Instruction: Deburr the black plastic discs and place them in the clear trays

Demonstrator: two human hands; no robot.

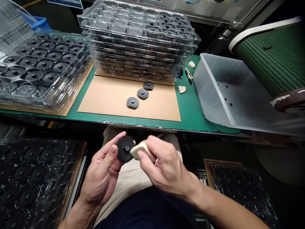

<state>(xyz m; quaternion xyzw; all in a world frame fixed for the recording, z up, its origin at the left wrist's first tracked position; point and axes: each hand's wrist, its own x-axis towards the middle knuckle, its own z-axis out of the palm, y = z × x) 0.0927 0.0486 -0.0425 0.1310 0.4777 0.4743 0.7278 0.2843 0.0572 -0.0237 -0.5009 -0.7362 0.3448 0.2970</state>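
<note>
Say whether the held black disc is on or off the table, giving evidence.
Off: the left hand holds the disc above the lap, in front of the table.

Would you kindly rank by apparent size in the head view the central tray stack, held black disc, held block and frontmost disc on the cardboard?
1. Central tray stack
2. Held black disc and held block: order unsure, block partly covered
3. Frontmost disc on the cardboard

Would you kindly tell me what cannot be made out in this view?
- Head view: back of the black disc, turned away from the camera.
- Head view: part of the pale block, covered by the right hand.
- Head view: blue sign, cut off by the upper edge.
- Head view: dark bits in the plastic bin, too small to identify.
</note>
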